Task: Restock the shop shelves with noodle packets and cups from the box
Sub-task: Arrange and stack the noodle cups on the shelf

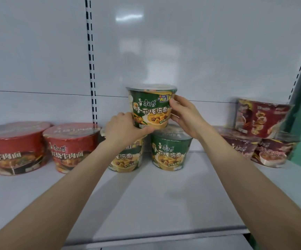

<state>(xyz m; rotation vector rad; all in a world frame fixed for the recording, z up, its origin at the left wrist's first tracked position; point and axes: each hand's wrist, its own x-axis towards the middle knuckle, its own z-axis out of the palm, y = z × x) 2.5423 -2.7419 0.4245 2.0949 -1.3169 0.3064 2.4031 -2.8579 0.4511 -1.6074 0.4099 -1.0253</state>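
Note:
A green noodle cup (pixel 150 105) sits on top of two other green cups, the left one (pixel 126 157) and the right one (pixel 170 152), on the white shelf (pixel 146 195). My left hand (pixel 124 130) grips its lower left side. My right hand (pixel 184 112) grips its right side near the rim. Both arms reach forward over the shelf. The box is not in view.
Two red noodle cups (pixel 14 147) (pixel 70 145) stand at the left. At the right, two dark red cups (pixel 240 145) (pixel 274 152) carry a third (pixel 262 117) on top. A slotted upright (pixel 92 60) divides the white back panel. The shelf's front lip (pixel 164 235) runs below.

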